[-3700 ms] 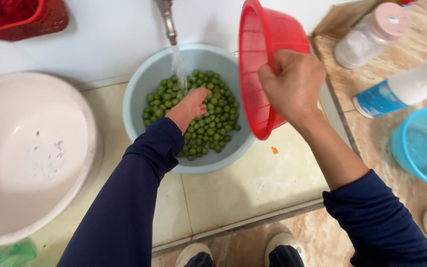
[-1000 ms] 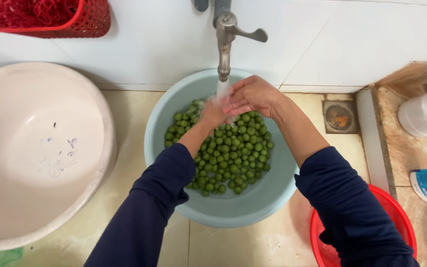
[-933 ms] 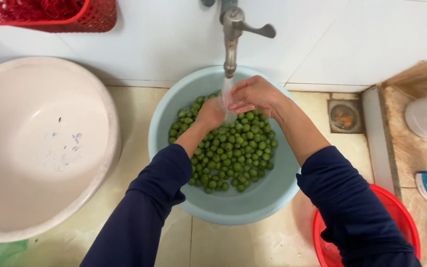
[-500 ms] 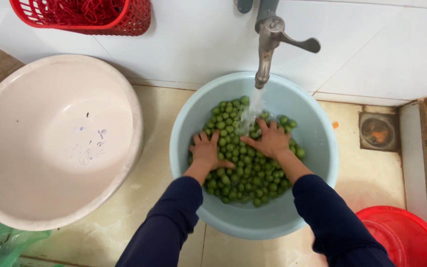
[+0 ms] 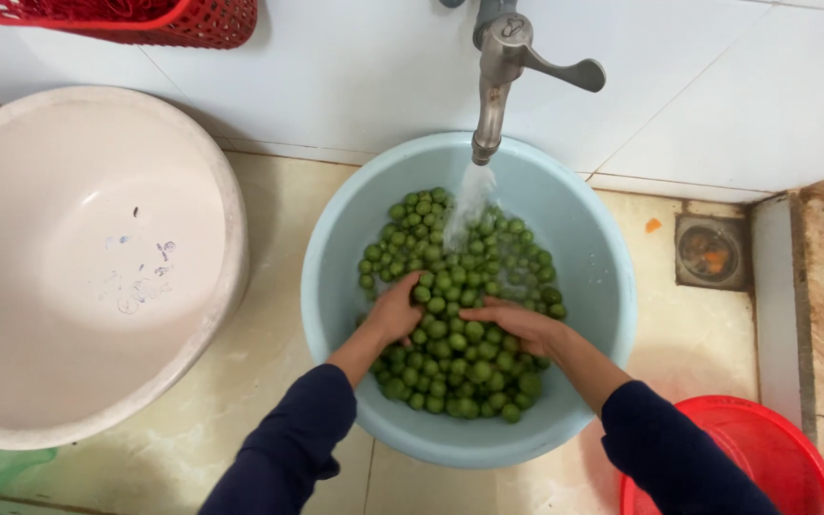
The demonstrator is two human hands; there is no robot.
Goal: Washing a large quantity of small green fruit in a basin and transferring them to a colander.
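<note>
Both hands are down in the pale blue basin [image 5: 603, 286], among the small green fruits [image 5: 460, 334]. The left hand [image 5: 395, 313] lies half buried, its fingers loosely curled and spread, gripping nothing firmly. The right hand [image 5: 519, 324] rests flat on the pile, fingers open. Water runs from the metal tap [image 5: 500, 72] onto the fruits. The washing seems under way: the fruits sit wet in the basin, not drained, and the red colander [image 5: 765, 448] stands empty beside it on the floor.
</note>
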